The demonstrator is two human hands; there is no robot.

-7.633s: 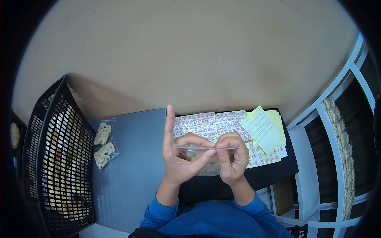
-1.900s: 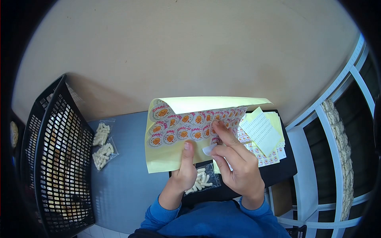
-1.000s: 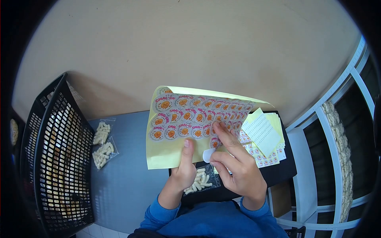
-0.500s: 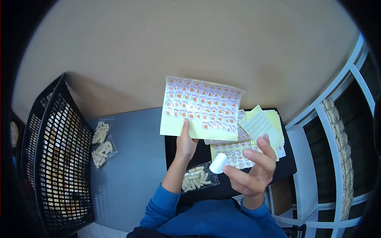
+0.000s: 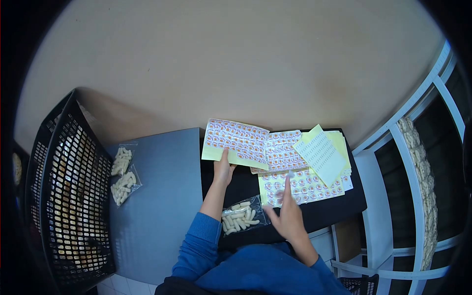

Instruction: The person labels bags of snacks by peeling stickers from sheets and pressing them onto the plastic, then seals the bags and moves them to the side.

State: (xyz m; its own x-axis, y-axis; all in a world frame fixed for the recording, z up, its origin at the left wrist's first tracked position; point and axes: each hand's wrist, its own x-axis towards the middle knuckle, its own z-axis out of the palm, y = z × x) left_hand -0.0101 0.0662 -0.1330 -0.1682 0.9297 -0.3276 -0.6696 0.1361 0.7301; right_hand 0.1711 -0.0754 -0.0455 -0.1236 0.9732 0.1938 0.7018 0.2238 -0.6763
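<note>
My left hand (image 5: 222, 171) grips the lower edge of a sticker sheet (image 5: 235, 142), its thumb on the front. The sheet carries rows of round stickers above a bare yellow strip. My right hand (image 5: 287, 216) hovers over the lower sticker sheet (image 5: 314, 189), index finger stretched up and thumb out to the left, partly blurred. Nothing shows in it. Another sticker sheet (image 5: 285, 147) lies behind, and a sheet with small printed text (image 5: 322, 157) rests at an angle on the pile. Below my left hand lies a clear bag of pale sticks (image 5: 240, 218).
A black perforated basket (image 5: 78, 196) stands at the left. Two bags of pale pieces (image 5: 125, 186) lie beside it on the grey table (image 5: 162, 211). The sheets rest on a black surface (image 5: 351, 206). White shelving (image 5: 410, 172) stands at the right.
My left hand has lowered the sticker sheet towards the black surface. The white round piece at my right hand's fingers is no longer visible, and that hand has shifted left and down.
</note>
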